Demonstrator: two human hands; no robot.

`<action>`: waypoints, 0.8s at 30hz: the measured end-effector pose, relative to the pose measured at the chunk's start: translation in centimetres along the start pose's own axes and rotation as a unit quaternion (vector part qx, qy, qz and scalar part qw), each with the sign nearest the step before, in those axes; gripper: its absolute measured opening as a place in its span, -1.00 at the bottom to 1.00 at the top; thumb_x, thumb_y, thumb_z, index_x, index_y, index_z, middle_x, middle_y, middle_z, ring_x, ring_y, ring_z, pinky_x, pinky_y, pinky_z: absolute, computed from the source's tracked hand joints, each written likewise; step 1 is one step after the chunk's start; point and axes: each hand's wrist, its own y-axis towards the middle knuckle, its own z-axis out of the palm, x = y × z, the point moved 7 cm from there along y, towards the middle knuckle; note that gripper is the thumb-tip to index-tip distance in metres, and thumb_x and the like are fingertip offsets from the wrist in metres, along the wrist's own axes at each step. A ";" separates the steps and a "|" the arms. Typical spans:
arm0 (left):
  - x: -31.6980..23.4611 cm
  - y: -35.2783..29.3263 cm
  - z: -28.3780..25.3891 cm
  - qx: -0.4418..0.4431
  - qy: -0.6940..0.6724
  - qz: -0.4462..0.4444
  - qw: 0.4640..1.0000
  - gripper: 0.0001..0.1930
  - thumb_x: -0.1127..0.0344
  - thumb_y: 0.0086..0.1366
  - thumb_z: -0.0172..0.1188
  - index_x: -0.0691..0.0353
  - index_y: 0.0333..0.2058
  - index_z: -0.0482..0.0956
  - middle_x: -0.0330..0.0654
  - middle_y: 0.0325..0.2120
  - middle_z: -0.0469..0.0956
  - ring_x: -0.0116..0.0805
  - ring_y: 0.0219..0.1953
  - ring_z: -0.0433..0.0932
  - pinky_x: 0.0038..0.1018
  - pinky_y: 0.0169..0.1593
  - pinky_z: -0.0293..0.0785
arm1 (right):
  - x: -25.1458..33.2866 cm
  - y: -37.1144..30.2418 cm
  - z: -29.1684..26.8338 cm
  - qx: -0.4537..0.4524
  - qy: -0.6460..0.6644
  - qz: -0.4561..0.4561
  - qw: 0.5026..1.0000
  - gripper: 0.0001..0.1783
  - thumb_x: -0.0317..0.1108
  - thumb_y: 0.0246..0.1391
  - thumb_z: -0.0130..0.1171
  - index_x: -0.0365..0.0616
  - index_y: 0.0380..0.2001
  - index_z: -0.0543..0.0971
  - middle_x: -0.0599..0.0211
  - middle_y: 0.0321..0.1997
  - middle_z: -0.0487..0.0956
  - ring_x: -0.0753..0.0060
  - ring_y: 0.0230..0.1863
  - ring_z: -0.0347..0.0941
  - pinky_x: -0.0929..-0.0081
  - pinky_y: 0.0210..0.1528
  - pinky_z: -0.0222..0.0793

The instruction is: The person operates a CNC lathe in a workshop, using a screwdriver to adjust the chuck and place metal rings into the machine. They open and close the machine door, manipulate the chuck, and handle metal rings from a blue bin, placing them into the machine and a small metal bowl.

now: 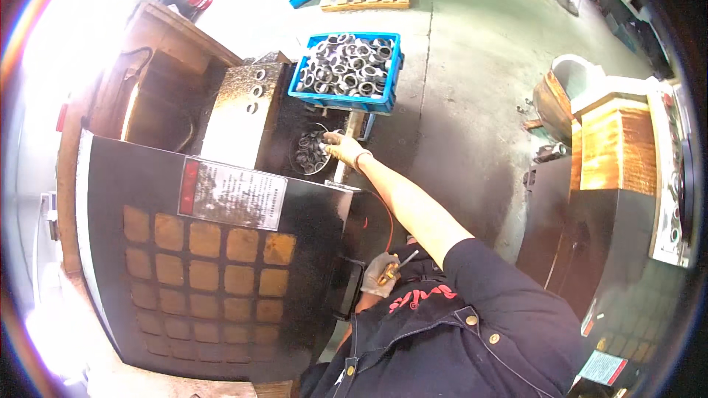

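Note:
My right hand (pixel 344 149), gloved, reaches over the rim of a round pail (pixel 329 165) filled with dark metal rings (pixel 308 152). Its fingers stretch toward the rings, slightly apart, and nothing shows clearly between them. Close to my body, my left hand (pixel 377 280), also gloved, is closed around a yellow air blow gun (pixel 389 271) with a thin metal nozzle that points up and right. Beyond the pail stands a blue crate (pixel 392 96) heaped with grey metal rings (pixel 350 65). Three single rings (pixel 257 91) lie in a row on a sloped metal surface (pixel 234 129) left of the pail.
A dark machine panel (pixel 310 214) with amber squares and a printed sheet (pixel 232 193) stands at front left. An orange hose (pixel 391 221) curves near my left hand. Another machine (pixel 616 149) stands at right. A wooden pallet (pixel 369 1) lies on the floor behind the crate.

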 end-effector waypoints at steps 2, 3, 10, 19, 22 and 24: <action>1.5 -0.1 -0.3 0.000 0.079 0.049 0.996 -0.64 0.59 -0.17 0.08 0.16 -0.29 0.43 -0.16 -0.39 0.44 -0.19 -0.30 0.44 -0.40 -0.15 0.35 | 0.0 0.5 -0.3 -0.009 0.024 -0.020 0.999 -0.41 -0.35 -0.03 0.06 -0.22 0.10 0.21 0.03 0.12 0.29 0.26 0.15 0.20 0.46 0.14 0.12; 0.6 0.5 -0.4 0.009 0.101 0.070 0.992 -0.65 0.58 -0.16 0.08 0.17 -0.30 0.43 -0.14 -0.40 0.44 -0.16 -0.31 0.44 -0.38 -0.16 0.35 | -0.7 0.5 -0.8 -0.019 0.072 -0.030 0.997 -0.41 -0.36 -0.04 0.06 -0.21 0.11 0.21 0.02 0.12 0.28 0.25 0.15 0.19 0.45 0.15 0.10; 1.3 2.6 0.9 0.036 0.082 0.018 0.996 -0.68 0.56 -0.14 0.14 0.16 -0.32 0.45 -0.14 -0.45 0.44 -0.21 -0.38 0.46 -0.40 -0.26 0.38 | -10.0 -12.6 -9.4 -0.054 0.087 0.078 0.992 -0.50 -0.32 0.06 -0.02 -0.20 0.09 0.21 0.21 -0.30 0.49 0.48 -0.42 0.41 0.55 -0.32 0.34; 6.8 7.5 4.5 0.092 -0.059 -0.122 0.987 -0.62 0.73 -0.01 -0.13 0.27 -0.20 0.39 -0.15 -0.34 0.47 -0.40 -0.26 0.45 -0.59 -0.27 0.41 | -21.3 -46.2 -22.4 -0.351 -0.067 0.360 0.862 -0.71 -0.34 -0.17 0.14 -0.16 -0.29 0.50 0.24 -0.35 0.55 0.43 -0.31 0.46 0.49 -0.22 0.33; 2.4 8.5 8.3 0.167 0.038 -0.102 0.980 -0.56 0.76 -0.13 -0.09 0.25 -0.21 0.38 -0.26 -0.34 0.49 -0.51 -0.27 0.46 -0.65 -0.22 0.39 | -21.6 -53.6 -22.2 -0.460 -0.042 0.297 0.835 -0.79 -0.36 -0.14 0.15 -0.13 -0.34 0.51 0.33 -0.45 0.51 0.49 -0.41 0.40 0.51 -0.31 0.31; 2.4 8.8 11.2 0.222 0.074 -0.072 0.970 -0.56 0.76 -0.15 -0.06 0.24 -0.23 0.38 -0.28 -0.36 0.49 -0.54 -0.28 0.45 -0.65 -0.21 0.38 | -22.8 -57.7 -21.5 -0.534 -0.042 0.253 0.806 -0.84 -0.40 -0.10 0.15 -0.13 -0.37 0.50 0.40 -0.52 0.48 0.57 -0.47 0.35 0.55 -0.37 0.28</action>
